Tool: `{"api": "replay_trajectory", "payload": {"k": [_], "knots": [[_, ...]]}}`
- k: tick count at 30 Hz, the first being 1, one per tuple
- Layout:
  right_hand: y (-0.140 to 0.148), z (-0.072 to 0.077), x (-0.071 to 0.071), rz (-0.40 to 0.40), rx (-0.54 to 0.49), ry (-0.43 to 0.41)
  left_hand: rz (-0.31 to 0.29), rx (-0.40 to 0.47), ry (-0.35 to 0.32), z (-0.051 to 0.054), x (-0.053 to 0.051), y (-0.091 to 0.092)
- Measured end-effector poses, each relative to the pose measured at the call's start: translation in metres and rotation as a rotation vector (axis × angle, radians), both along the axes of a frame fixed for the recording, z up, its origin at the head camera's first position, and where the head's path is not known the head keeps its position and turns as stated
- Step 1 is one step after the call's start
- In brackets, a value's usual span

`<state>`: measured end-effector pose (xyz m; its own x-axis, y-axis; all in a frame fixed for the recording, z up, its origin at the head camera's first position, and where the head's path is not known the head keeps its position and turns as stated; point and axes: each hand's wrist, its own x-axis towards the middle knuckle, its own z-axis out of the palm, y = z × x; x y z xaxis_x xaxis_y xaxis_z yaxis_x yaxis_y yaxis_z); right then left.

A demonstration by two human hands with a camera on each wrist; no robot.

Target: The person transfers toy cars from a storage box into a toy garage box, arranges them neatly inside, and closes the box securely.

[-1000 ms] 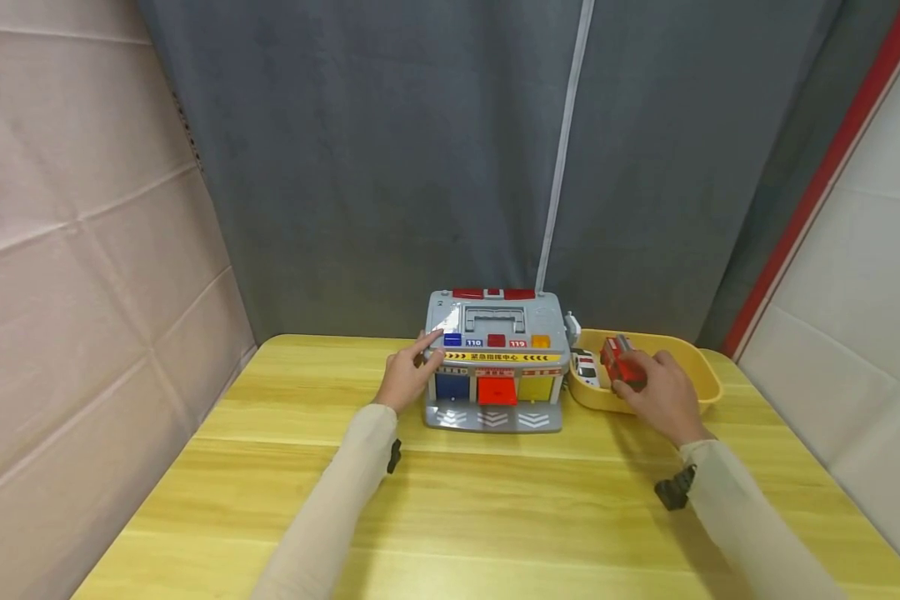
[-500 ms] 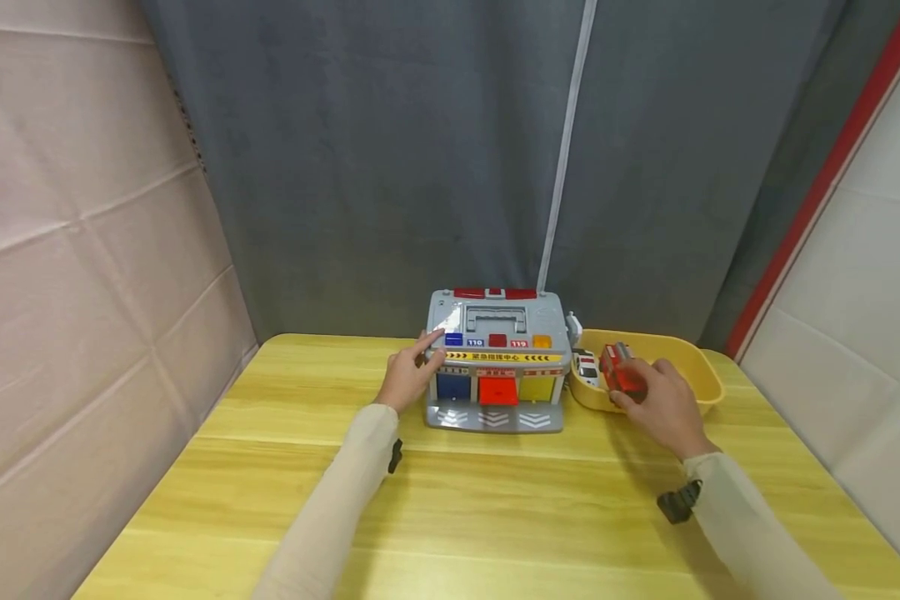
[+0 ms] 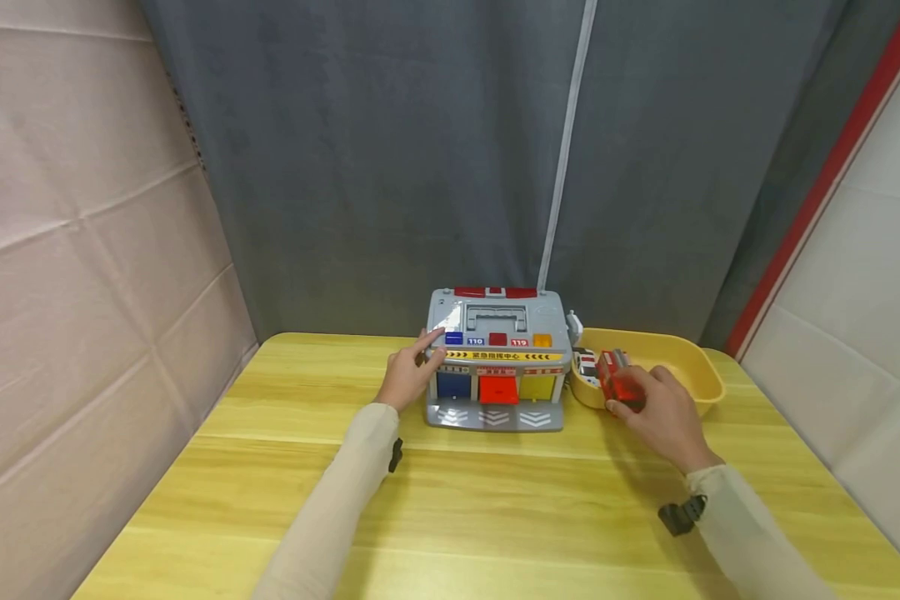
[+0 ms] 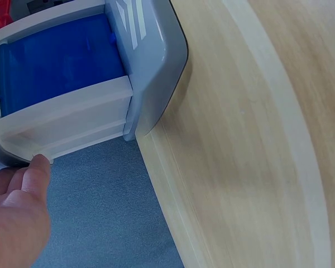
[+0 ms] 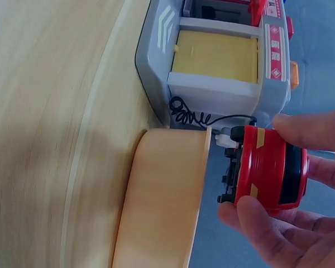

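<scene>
A grey toy rescue station (image 3: 497, 333) stands at the table's back, its blue door (image 4: 61, 61) and yellow door (image 5: 215, 56) down and its red middle door (image 3: 498, 389) swung out. My left hand (image 3: 407, 375) rests on the station's left roof edge, index finger stretched by the blue button (image 3: 453, 338). In my right hand (image 3: 663, 412), a red toy fire truck (image 5: 273, 170) is gripped between thumb and fingers. In the right wrist view the truck is above the rim of the yellow tub, its black wheels turned toward the tub.
A yellow tub (image 3: 708, 385) stands right of the station, with a white toy police car (image 3: 587, 367) at its left end. A black coiled cord (image 5: 184, 111) hangs at the station's right side. Behind the wooden table (image 3: 495, 508) hangs a grey curtain (image 3: 390, 167).
The right hand and the fire truck have shifted slightly toward the tub's near edge, and the truck has tilted a little. My left hand and the station have stayed put.
</scene>
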<state>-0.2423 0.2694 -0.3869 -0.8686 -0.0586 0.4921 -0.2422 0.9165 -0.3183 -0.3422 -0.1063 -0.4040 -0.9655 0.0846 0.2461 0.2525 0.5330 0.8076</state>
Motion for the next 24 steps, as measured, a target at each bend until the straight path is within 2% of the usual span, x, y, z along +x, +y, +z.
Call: {"api": "replay_trajectory", "payload": {"k": [5, 13, 24], "knots": [[-0.004, 0.001, 0.004, 0.011, 0.015, -0.005, -0.002, 0.005, -0.009, 0.0, 0.0, 0.0], [-0.012, 0.002, 0.01, 0.009, 0.014, -0.057, -0.006, 0.005, -0.015, 0.0, -0.002, 0.0], [-0.022, -0.001, 0.016, 0.041, 0.026, -0.038, -0.01, 0.016, -0.007, -0.001, -0.002, 0.001]]}}
